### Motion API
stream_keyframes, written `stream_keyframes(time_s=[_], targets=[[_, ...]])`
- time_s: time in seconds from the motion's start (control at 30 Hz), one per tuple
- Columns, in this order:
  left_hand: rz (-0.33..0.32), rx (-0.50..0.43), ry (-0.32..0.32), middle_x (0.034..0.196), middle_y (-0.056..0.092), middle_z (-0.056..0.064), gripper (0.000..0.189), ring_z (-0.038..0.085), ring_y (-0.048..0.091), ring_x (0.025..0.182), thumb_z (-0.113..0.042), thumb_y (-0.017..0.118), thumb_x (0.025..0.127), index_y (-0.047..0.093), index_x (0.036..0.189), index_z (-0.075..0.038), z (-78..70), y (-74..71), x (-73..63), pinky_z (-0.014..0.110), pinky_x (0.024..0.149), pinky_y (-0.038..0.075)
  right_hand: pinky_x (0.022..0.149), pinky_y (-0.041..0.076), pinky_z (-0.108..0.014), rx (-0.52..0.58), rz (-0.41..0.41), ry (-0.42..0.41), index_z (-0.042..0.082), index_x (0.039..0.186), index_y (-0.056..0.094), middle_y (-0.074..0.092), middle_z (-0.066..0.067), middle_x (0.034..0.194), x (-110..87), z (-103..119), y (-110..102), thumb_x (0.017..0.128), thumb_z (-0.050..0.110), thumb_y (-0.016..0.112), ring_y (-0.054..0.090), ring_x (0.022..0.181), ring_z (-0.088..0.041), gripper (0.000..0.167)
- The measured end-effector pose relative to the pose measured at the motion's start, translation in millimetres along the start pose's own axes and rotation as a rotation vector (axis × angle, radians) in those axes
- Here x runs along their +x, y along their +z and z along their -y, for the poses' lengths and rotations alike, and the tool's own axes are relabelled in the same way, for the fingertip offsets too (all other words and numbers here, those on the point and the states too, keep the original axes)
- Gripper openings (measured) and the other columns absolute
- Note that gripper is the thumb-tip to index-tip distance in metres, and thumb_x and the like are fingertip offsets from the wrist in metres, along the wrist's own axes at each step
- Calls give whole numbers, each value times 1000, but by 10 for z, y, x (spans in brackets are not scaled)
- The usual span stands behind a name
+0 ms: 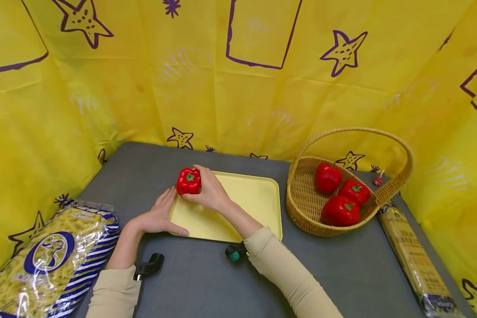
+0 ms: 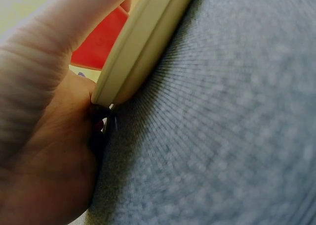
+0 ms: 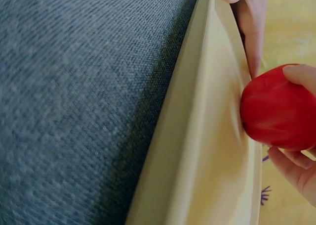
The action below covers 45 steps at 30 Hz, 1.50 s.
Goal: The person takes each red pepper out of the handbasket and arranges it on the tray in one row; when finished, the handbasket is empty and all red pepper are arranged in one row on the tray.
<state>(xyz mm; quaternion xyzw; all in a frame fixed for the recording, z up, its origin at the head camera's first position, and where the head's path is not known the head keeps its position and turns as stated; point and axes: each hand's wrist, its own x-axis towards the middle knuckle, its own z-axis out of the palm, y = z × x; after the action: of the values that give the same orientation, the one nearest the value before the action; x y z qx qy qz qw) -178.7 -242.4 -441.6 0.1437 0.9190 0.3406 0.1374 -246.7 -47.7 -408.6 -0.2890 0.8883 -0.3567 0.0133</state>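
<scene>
My right hand (image 1: pixel 210 191) grips a red bell pepper (image 1: pixel 186 186), its green stem facing up, at the far left corner of a pale yellow rectangular tray (image 1: pixel 254 198). In the right wrist view the thumb and fingers lie on opposite sides of the pepper (image 3: pixel 276 111), whose lower side is close against the tray (image 3: pixel 173 151). At the tray's left end rests my left hand (image 1: pixel 159 217), its fingers stretched along the side edge and its thumb reaching to the near edge. The left wrist view shows that thumb (image 2: pixel 74 17) beside the tray's rim (image 2: pixel 133 52).
Right of the tray stands a wicker basket (image 1: pixel 308 216) with a tall handle and three red bell peppers (image 1: pixel 341 212) inside. A big pasta bag (image 1: pixel 51 260) lies at left, a long pasta packet (image 1: pixel 415 256) at right. A small red wrapped item (image 1: pixel 377 181) lies behind the basket.
</scene>
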Motion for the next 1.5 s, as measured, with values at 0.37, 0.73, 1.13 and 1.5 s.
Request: stream_keyframes(time_s=[0.37,0.73,1.13,1.5], targets=[[7,-13,2,159,-8,24,133,44,-8,143,-52,82,68,-4,153,4,-9,10,14,70,108,5,104,43,-36,3,2,1,6,150,27,44,-10,143,-15,-7,-30,80,30,81,45,128,-21,92],[0,-9,2,159,-7,24,134,44,-8,142,-53,82,67,-5,153,4,-38,13,5,72,107,6,104,42,-41,68,-13,53,11,151,30,42,-8,146,-124,-51,-141,78,42,80,45,130,-23,94],[12,-17,-3,159,-6,25,134,46,-7,142,-53,82,67,-5,154,2,-46,14,35,74,105,7,97,48,-40,109,-45,36,12,150,34,42,-8,146,-353,-183,-360,80,41,79,45,129,-25,88],[-13,6,7,159,-3,25,137,46,-5,141,-53,83,64,-5,154,0,-33,2,-1,72,106,8,96,48,-48,173,-106,-15,10,148,37,42,-12,145,-627,-294,-668,82,34,79,43,130,-30,82]])
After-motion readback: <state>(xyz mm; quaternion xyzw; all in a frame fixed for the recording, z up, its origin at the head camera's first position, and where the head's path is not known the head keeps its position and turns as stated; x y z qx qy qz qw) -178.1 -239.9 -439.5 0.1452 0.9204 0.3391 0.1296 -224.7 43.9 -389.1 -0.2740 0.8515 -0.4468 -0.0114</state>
